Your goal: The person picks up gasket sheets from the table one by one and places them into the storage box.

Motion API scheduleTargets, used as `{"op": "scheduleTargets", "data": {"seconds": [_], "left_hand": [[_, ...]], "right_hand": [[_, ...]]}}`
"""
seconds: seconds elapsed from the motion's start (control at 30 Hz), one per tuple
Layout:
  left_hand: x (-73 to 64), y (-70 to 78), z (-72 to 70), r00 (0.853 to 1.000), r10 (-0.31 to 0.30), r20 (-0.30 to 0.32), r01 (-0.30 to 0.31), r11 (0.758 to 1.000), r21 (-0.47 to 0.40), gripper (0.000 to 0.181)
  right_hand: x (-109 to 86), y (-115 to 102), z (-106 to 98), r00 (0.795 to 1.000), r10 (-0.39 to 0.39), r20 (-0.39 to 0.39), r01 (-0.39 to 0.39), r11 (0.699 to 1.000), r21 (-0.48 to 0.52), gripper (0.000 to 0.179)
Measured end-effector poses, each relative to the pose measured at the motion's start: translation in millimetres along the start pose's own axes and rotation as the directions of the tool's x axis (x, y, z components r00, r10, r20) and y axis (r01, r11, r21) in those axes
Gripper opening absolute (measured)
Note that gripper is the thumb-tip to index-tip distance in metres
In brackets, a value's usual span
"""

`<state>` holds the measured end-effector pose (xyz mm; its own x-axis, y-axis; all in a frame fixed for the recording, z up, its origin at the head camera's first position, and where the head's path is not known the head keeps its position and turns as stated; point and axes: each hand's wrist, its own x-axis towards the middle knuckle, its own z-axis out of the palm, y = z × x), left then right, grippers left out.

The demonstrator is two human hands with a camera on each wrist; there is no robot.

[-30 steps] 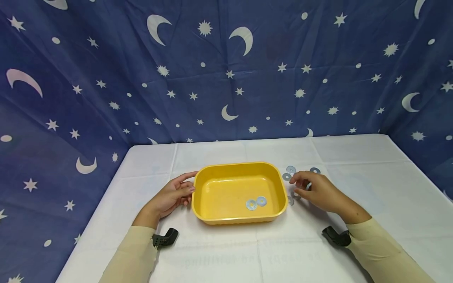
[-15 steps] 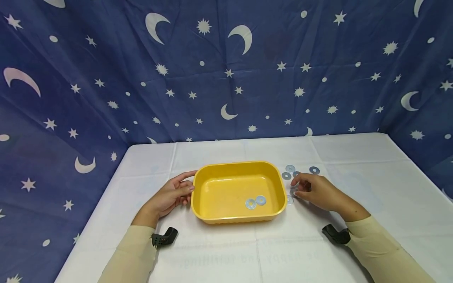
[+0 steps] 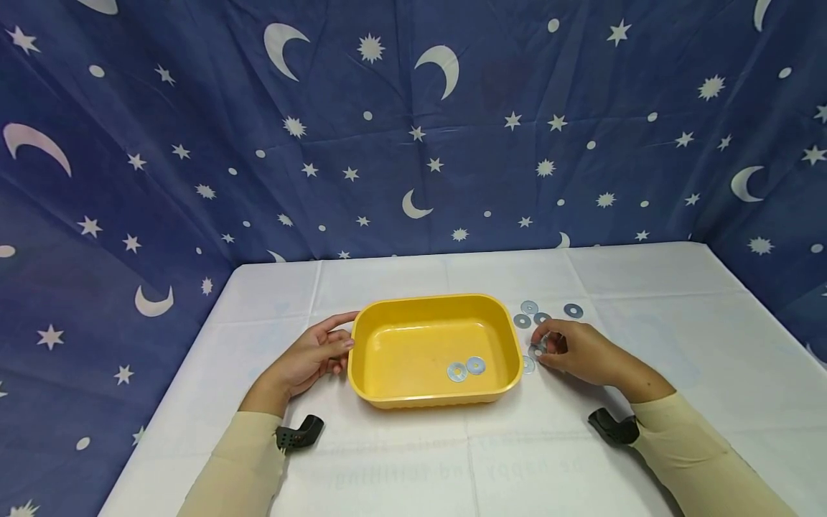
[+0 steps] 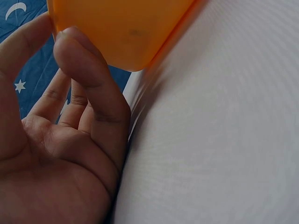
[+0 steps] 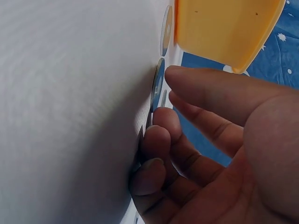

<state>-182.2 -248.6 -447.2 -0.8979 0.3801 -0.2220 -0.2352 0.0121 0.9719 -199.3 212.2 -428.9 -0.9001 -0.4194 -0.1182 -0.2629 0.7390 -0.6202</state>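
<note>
In the head view a yellow plastic bin [image 3: 413,400] stands mid-table, with two metal washers [image 3: 466,369] lying on its floor. My left hand [image 3: 310,361] is at the bin's left end, thumb and index finger against its outer wall; the left wrist view shows the thumb tip [image 4: 70,37] there. To the right of the bin, my right hand [image 3: 578,350] is low over the table, fingers loosely bent. A washer [image 3: 536,352] lies between its thumb and index fingertips. The right wrist view has this washer [image 5: 158,86] flat on the cloth, close to the thumb.
Another washer [image 3: 528,365] lies by the bin's right wall. Several more, including one far washer [image 3: 573,311], lie behind the right hand. White cloth [image 3: 413,452] covers the table; a blue moon-and-star curtain [image 3: 362,93] hangs behind and at the sides.
The right hand has come slightly down and toward me, uncovering a washer behind it. The washer at its fingertips now shows more clearly. The left hand stays at the bin.
</note>
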Motion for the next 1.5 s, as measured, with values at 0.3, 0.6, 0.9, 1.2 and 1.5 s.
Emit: {"op": "scheduleTargets", "data": {"seconds": [0.3, 0.6, 0.9, 1.2, 1.5], "left_hand": [[0.5, 0.4, 0.8, 1.000, 0.002, -0.003, -0.002, 1.000, 0.011, 0.065], [0.4, -1.0, -0.3, 1.000, 0.021, 0.012, -0.021, 1.000, 0.001, 0.064], [1.3, -0.8, -0.4, 1.000, 0.024, 0.013, -0.024, 1.000, 0.010, 0.064], [1.2, -2.0, -0.9, 1.000, 0.025, 0.010, -0.025, 1.000, 0.006, 0.063], [1.2, -2.7, -1.0, 1.000, 0.028, 0.012, -0.029, 1.000, 0.001, 0.062]], "right_hand": [[-0.8, 2.0, -0.1, 1.000, -0.002, 0.002, 0.002, 1.000, -0.009, 0.023], [0.4, 1.5, 0.5, 1.000, 0.004, 0.017, -0.003, 0.999, -0.037, 0.023], [-0.3, -0.2, 0.1, 1.000, 0.014, 0.028, -0.013, 0.999, -0.039, 0.024], [-0.1, -0.3, 0.0, 0.999, 0.036, 0.031, -0.035, 0.999, -0.035, 0.023], [1.3, 1.3, 0.3, 0.996, 0.066, 0.057, -0.064, 0.997, -0.030, 0.022]]}}
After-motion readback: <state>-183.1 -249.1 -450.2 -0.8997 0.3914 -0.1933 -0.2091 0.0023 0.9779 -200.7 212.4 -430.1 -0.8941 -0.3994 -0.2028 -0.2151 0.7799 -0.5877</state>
